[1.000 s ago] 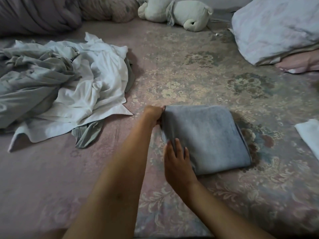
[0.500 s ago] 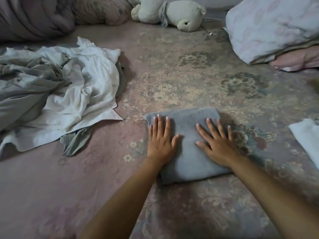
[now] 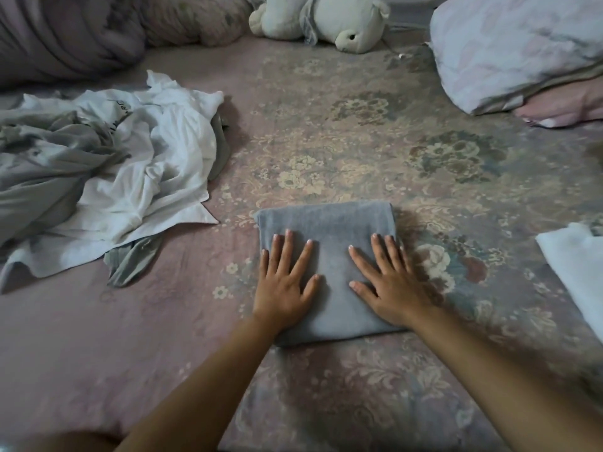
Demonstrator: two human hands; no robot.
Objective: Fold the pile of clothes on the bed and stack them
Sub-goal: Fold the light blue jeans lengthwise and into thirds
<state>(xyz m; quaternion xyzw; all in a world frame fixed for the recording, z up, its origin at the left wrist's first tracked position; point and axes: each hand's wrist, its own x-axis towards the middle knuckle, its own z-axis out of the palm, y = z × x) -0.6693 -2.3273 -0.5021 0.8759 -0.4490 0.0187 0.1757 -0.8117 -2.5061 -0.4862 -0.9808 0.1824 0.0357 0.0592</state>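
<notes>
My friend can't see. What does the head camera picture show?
Two hands, the left hand and right hand, press flat on a folded grey garment on a flowery bedspread. A messy pile of white and grey clothes lies to the left, a white folded cloth to the right, and a stuffed animal behind.

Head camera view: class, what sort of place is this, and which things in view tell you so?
Most likely a bedroom, seen from on a bed: a floral bedspread covers the surface, a pillow lies at the far right, and a plush toy sits at the far edge.
</notes>
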